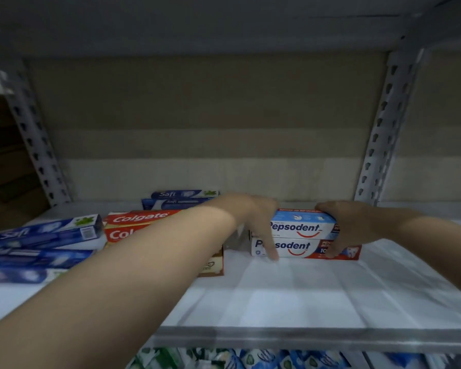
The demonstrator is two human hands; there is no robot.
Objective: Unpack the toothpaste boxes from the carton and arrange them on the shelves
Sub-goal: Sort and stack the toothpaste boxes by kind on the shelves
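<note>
- Here, the biggest thing I see is the white shelf (290, 294), a flat board between grey slotted uprights, with a pale wall behind it.
- Next, on the left part of the board, I see a loose heap of blue Safi boxes (41, 237) lying flat and angled across one another; two more Safi boxes (183, 198) sit stacked farther back near the wall.
- Just right of the heap I see the red Colgate boxes (133, 222), stacked flat, partly hidden behind my left forearm.
- Right of centre stand the two Pepsodent boxes (301, 237), one lying squarely on the other, long faces toward me, the lower one sticking out a little to the right.
- My left hand (256, 217) is spread loosely over the left end of that stack, fingers pointing down across both boxes, one fingertip reaching the shelf board; I cannot tell if it grips anything.
- My right hand (349, 225) wraps around the right end of the top Pepsodent box, thumb on its upper edge, fingers curled down over the end of the lower one.
- Under the shelf's front lip I make out a blurred row of blue and green packs (250, 359).
</note>
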